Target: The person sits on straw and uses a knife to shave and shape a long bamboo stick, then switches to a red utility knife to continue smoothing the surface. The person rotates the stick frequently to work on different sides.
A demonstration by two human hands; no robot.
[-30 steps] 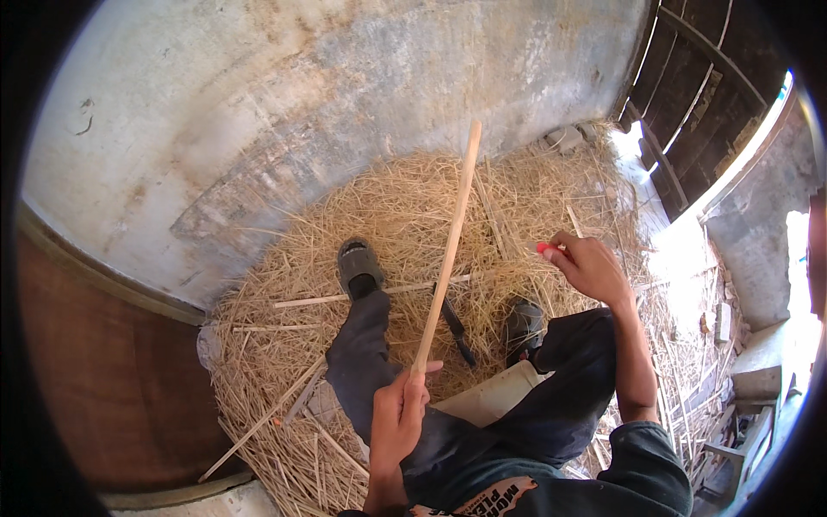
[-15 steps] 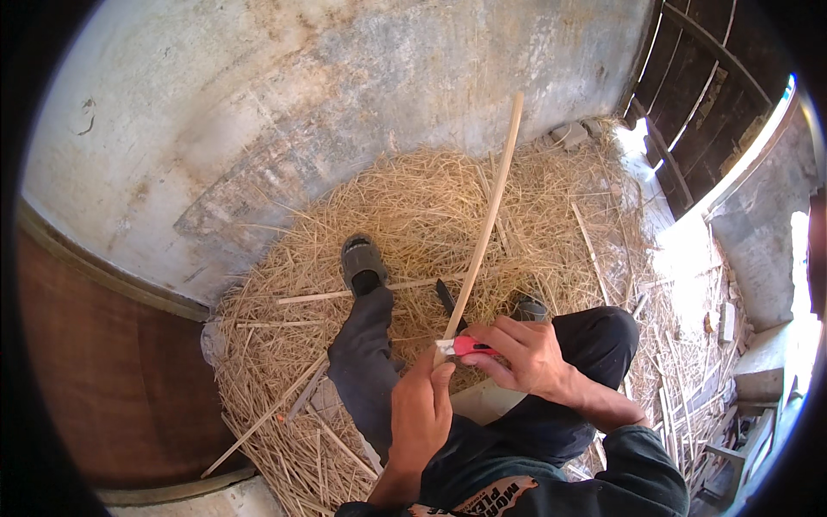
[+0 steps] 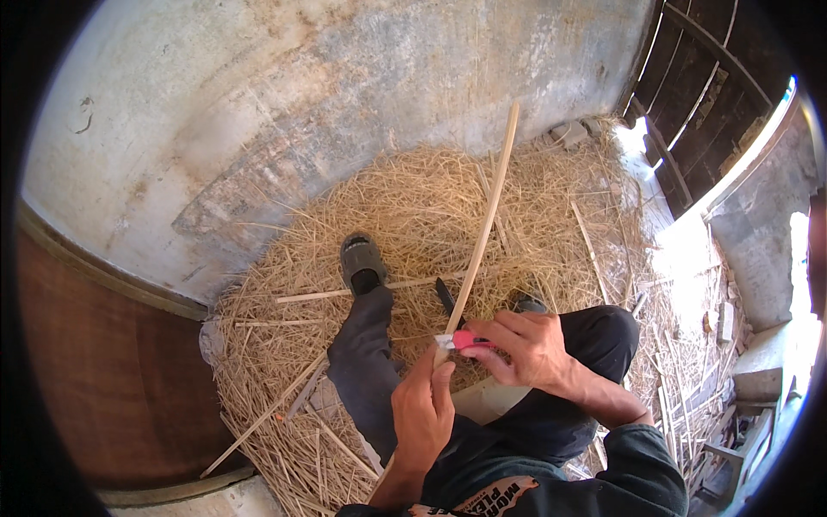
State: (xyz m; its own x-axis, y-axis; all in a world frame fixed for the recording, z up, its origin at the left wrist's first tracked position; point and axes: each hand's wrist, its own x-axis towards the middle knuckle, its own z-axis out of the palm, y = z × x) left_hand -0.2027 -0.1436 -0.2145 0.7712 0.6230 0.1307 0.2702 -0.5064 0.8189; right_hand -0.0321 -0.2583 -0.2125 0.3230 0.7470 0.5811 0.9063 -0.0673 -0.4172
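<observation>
Drawn in from the right within the last second, the red-handled cutter [image 3: 465, 339] meets the long, pale wooden strip [image 3: 488, 224], which slants over dry, straw-coloured shavings [image 3: 396, 198], a slender black tool [image 3: 445, 295] partly hidden behind. The left hand [image 3: 424, 409] pinches the strip near the blade; the right hand [image 3: 536, 349], turned inward, grips the cutter.

Left grip [image 3: 422, 407] and right grip [image 3: 529, 350] curled, close together
</observation>
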